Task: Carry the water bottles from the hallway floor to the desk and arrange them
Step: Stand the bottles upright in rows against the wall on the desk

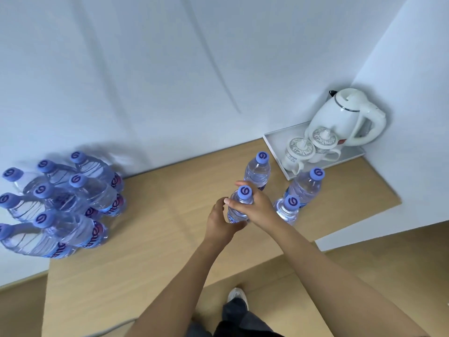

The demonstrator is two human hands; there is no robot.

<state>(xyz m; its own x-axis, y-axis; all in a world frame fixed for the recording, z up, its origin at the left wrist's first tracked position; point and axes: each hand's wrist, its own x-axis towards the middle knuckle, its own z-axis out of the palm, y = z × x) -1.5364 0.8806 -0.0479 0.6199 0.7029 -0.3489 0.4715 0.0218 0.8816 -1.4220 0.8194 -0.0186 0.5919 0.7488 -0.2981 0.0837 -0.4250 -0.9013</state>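
A light wooden bench [170, 215] stood against a pale wall [145, 69], its right end tucked into a corner; beige floor showed below its near edge, where one white shoe [237, 296] stood.

Four loose bottles stood upright at about 2 o'clock of the bench's middle. The held bottle [239, 207] was gripped by both hands: the left hand [218, 223] curled round its lower body, the right hand [255, 205] wrapped round its shoulder just under the blue cap. A second bottle [257, 170] stood just behind it at 12 o'clock, a third bottle [305, 186] at 3 o'clock, and a fourth bottle [288, 207] just beside the right wrist.

At 9 o'clock a bottle cluster [60, 205] crowded the bench's left end, leaning in the wide lens; nine caps could be counted, though more might have been hidden.

At 1 o'clock, in the corner, a white tray [272, 142] held one white kettle [345, 117] and two lidded cups [309, 149], touching each other.

Between the cluster and the four loose bottles lay a broad bare stretch of wood, open down to the near edge. The third bottle stood near the tray's front rim, and the bench's right edge ran close beyond it.
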